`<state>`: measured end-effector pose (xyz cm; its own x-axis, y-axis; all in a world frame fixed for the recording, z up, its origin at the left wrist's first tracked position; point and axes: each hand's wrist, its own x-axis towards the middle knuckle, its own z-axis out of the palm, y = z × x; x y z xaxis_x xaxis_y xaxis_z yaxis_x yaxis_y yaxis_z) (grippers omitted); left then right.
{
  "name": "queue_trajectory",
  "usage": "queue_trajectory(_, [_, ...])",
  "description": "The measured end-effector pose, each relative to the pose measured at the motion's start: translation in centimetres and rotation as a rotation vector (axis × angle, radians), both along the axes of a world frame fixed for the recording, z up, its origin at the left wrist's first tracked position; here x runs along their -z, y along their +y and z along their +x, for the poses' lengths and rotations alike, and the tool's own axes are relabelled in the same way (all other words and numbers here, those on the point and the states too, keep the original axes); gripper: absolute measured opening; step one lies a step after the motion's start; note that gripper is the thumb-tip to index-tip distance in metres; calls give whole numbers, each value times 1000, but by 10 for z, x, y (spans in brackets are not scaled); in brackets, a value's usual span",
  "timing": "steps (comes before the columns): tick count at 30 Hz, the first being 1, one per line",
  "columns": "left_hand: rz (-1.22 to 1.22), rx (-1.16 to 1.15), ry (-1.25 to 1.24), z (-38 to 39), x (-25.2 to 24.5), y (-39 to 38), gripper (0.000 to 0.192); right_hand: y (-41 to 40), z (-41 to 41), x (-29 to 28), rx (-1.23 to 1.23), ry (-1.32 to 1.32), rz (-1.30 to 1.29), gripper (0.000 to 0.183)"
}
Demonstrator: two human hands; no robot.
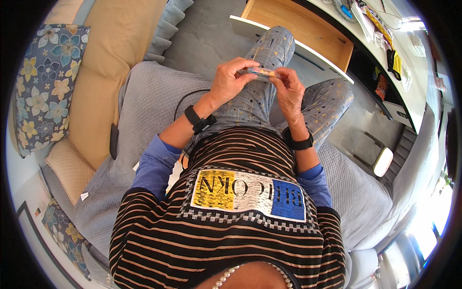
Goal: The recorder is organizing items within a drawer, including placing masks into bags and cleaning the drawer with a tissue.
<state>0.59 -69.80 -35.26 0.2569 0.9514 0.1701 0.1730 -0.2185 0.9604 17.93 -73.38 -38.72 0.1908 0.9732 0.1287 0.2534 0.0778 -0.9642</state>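
A small clear plastic pack [264, 72] with several yellowish, round pieces inside is held level above my knees. My left hand [231, 80] grips its left end between thumb and fingers. At its other end, the thumb and fingertips of my right hand [290, 86] pinch the edge. Both wrists wear black straps. The exact kind of pack is too small to tell.
Beyond my knees a wooden drawer [299, 27] stands pulled out of a white cabinet, whose top [408, 86] holds several small items. A small stool [382, 161] is at the right. A dark flat object [114, 141] rests on the grey-covered sofa [151, 94].
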Motion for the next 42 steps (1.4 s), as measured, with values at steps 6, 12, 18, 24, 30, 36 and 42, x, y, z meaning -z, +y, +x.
queue_trajectory(6, [-3,63,23,-2,4,-2,24,1,-3,-13,15,-57,78,18])
queue_trajectory(12, [-100,90,-42,-2,8,-3,15,-3,-4,-13,-25,-1,48,19])
queue_trajectory(18, [-168,42,-128,-2,16,-7,10,-8,-7,-18,-46,-78,21,19])
queue_trajectory(24, [-133,18,-83,-1,16,-10,9,-12,-9,-23,-69,-110,54,18])
queue_trajectory(30, [-77,-65,-105,6,13,-14,10,-14,-11,-9,-54,211,-82,14])
queue_trajectory(36, [-33,-38,-81,3,16,-12,10,-10,-12,-10,-67,187,-38,11])
queue_trajectory(42, [87,-39,-14,5,9,-11,11,-9,-10,-13,-96,-3,29,9])
